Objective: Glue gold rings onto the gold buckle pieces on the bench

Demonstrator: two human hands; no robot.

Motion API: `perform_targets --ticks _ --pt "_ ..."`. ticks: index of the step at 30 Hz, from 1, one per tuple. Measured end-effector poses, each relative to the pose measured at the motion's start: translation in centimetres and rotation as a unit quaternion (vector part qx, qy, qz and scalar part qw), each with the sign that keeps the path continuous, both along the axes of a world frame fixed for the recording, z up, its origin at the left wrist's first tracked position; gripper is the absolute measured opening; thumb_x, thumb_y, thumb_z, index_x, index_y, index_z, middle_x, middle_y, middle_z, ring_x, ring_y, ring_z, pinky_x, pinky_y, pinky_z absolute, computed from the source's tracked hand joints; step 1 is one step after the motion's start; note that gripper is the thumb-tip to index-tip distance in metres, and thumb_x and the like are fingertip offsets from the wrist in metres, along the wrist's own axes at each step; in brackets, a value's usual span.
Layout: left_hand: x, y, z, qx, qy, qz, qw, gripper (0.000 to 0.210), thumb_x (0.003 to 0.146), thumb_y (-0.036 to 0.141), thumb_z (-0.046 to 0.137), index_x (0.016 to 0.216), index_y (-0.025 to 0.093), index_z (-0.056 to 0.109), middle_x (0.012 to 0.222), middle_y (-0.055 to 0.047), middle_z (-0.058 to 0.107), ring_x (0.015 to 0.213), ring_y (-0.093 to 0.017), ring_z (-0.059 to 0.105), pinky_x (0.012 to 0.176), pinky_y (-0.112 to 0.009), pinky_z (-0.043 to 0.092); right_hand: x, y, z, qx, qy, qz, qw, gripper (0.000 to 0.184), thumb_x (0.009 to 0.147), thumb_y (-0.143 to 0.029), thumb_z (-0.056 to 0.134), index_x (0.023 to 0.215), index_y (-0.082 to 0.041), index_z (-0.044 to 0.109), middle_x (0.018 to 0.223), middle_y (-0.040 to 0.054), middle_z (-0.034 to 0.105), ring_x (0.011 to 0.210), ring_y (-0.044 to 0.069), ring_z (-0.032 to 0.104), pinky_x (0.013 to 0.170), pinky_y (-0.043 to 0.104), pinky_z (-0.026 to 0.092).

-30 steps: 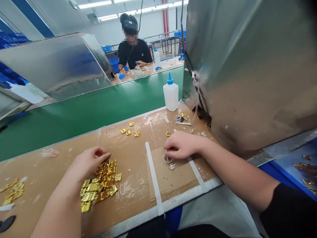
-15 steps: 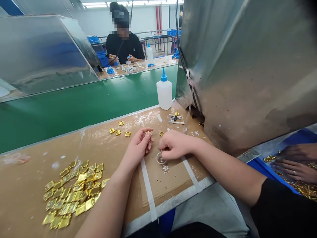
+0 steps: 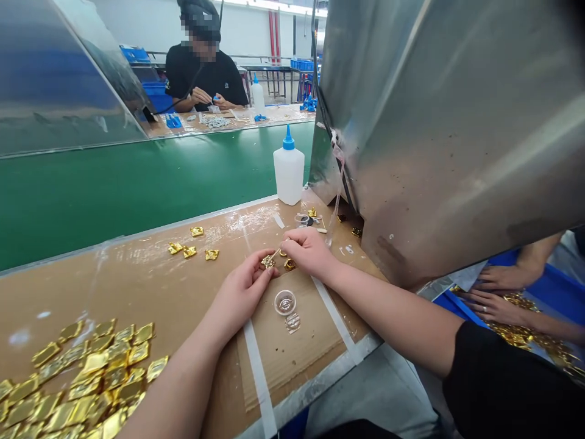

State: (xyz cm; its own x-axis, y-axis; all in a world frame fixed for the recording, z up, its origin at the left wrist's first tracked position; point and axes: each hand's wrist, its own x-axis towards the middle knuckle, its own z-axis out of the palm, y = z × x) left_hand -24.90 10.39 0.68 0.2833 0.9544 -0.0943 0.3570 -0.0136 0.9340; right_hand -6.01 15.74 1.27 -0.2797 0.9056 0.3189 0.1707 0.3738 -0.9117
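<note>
Cardboard worktop (image 3: 137, 286) runs between a green conveyor belt (image 3: 114, 183) behind and a steel hood (image 3: 434, 122) hard on the right, leaving bare room in the middle. Left hand (image 3: 240, 289) pinches a small gold piece (image 3: 267, 261); right hand (image 3: 307, 249), fingers closed on a thin stick (image 3: 275, 254), touches its tip to it. A clear dish (image 3: 285, 302) sits just below.

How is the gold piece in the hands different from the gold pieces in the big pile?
The gold piece is alone, pinched in the left hand while the right hand holds a thin stick to it. The pile has many pieces lying loose and overlapping on the board, untouched, nearer the left edge. The held piece looks smaller than those in the pile. All are shiny gold.
</note>
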Motion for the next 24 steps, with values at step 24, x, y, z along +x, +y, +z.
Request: perform_targets --ticks 24 --pt "0.14 0.04 0.0 0.011 0.009 0.009 1.0 0.046 0.097 0.046 0.056 0.138 0.024 0.057 0.105 -0.007 0.078 0.104 -0.03 0.074 0.091 -0.044 0.052 0.09 0.29 -0.45 0.049 -0.071 0.004 0.996 0.032 0.08 -0.024 0.051 0.053 -0.019 0.034 0.053 -0.0063 0.029 0.054 0.008 0.033 0.054 0.025 0.023"
